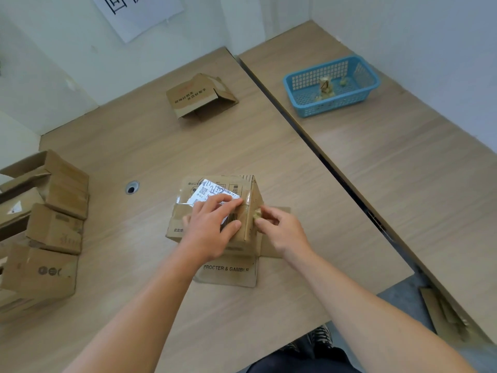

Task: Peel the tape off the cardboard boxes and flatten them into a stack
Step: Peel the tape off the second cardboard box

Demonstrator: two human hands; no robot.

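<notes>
Two wooden surfaces sit side by side under white walls, with a dark gap (309, 135) running between them. On the left surface (129, 265), a cardboard box (178, 211) stands in the middle, near the person. Its bottom flaps lie spread flat, and the near flap (228, 273) says PROCTER & GAMBLE. A white shipping label (212, 191) is stuck on top of the box.

The left hand (212, 227) lies flat on top of the box. Its fingers are straight and spread over the label. Its grip is loose and holds nothing. The right hand (279, 230) is at the right side of the box. Its grip pinches a small tape wad (257, 215), which touches the right wall of the box.

More cardboard boxes (53, 211) are bunched at the left edge of this surface. A smaller box (193, 95) lies far off in the middle, partly squashed, with its flaps open. A little round hole (131, 187) shows in the surface between the left boxes and the middle box.

On the right surface (376, 184), far away, sits a blue plastic basket (330, 103) with a few crumpled tape bits (326, 86) inside. A paper sign (134, 12) with big black marks hangs on the far wall. Flat cardboard pieces (441, 313) lie on the floor at the near right. A shoe (321, 336) peeks out under the near edge.
</notes>
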